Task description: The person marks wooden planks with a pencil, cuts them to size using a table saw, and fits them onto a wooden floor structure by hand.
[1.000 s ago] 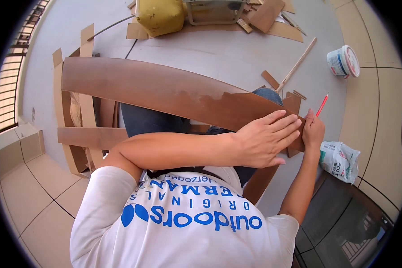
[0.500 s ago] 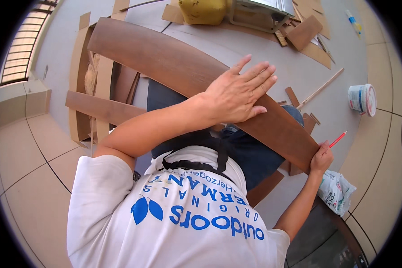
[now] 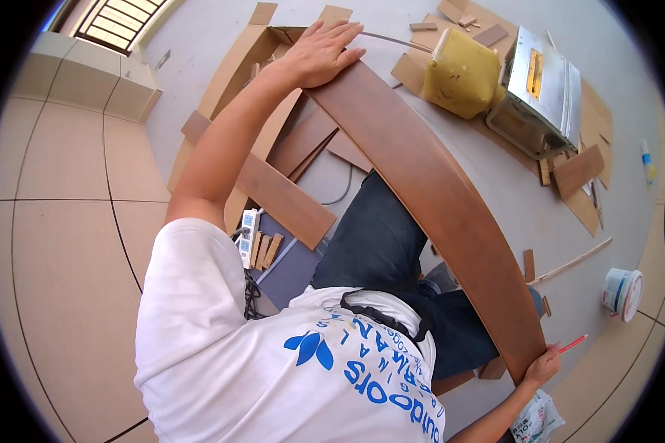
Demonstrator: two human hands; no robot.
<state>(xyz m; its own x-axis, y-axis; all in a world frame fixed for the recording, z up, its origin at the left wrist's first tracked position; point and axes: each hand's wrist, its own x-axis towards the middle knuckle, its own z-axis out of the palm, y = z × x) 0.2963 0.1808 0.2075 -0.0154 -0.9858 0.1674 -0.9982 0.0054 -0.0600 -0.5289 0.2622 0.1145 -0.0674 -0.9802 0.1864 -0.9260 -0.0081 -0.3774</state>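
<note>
A long brown wooden plank [image 3: 428,184] lies slantwise across my lap, its near right end past my thigh. My left hand [image 3: 325,55] rests over the plank's far end, fingers stretched out and thumb apart. At the other end my right hand [image 3: 544,367] is closed round the plank's edge. A red pencil [image 3: 573,343] sticks out of that same hand, pointing right. The underside of the plank and the fingertips beneath it are hidden.
A shorter plank [image 3: 281,196] rests on an open cardboard box [image 3: 222,88] at left. Nearby are a white power strip [image 3: 249,236] and small wood blocks. A yellow container [image 3: 462,74] and metal-topped machine [image 3: 543,88] stand far right; a white tub [image 3: 622,292] stands right.
My left hand has slid from the plank's middle to its far end. The view has swung left, bringing the power strip and more of the machine into sight. My right hand keeps its grip.
</note>
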